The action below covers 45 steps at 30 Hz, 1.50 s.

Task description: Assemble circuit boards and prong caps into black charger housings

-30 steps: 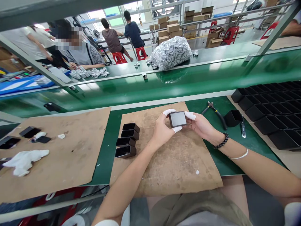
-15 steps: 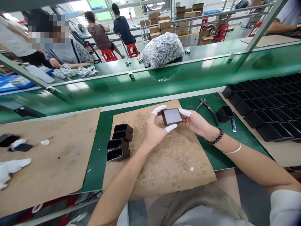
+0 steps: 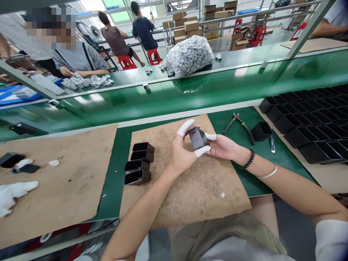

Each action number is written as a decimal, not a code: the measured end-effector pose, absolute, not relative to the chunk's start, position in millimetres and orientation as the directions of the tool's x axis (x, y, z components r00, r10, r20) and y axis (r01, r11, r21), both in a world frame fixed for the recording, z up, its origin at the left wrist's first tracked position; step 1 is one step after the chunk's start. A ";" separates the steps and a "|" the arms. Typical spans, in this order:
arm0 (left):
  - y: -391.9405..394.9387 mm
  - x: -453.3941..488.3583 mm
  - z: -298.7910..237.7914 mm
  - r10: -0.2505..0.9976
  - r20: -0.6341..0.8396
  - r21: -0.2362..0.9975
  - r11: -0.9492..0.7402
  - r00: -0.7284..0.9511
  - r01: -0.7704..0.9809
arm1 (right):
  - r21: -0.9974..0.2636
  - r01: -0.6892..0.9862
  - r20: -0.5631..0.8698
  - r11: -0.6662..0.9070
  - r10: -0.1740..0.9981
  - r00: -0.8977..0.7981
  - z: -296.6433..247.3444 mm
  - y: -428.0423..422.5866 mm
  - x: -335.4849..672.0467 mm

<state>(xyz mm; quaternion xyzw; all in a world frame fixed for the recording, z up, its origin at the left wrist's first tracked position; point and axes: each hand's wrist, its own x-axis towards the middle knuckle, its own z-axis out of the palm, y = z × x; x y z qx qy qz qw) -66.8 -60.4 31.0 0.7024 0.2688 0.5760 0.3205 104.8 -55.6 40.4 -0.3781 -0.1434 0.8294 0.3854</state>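
Note:
A black charger housing (image 3: pixel 198 138) is held between both hands above the cardboard sheet. Its end face, with a small orange slot like a USB port, is turned toward me. White finger cots cover some fingertips. My left hand (image 3: pixel 181 148) grips the housing's left end between thumb and finger. On its right side, my right hand (image 3: pixel 221 145) has its fingers closed around the edge, partly hidden behind it. Several open black housings (image 3: pixel 138 163) lie in a short column left of my left hand.
Cutting pliers (image 3: pixel 240 127), a single black housing (image 3: pixel 261 131) and a small knife (image 3: pixel 272 142) lie to the right. Rows of black housings (image 3: pixel 304 134) fill the far right. A bag of small grey parts (image 3: pixel 190 56) sits beyond the green ledge. Co-workers sit across from me.
The housing has been turned in my hands: earlier its broad flat face showed, now the end face with the orange slot does. Both hands stay over the cardboard.

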 end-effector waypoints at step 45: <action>-52.2 -69.3 49.7 0.935 -0.058 0.980 0.120 0.350 -0.160 | -0.974 0.109 0.188 0.197 0.978 -0.091 73.2 -53.9 128.3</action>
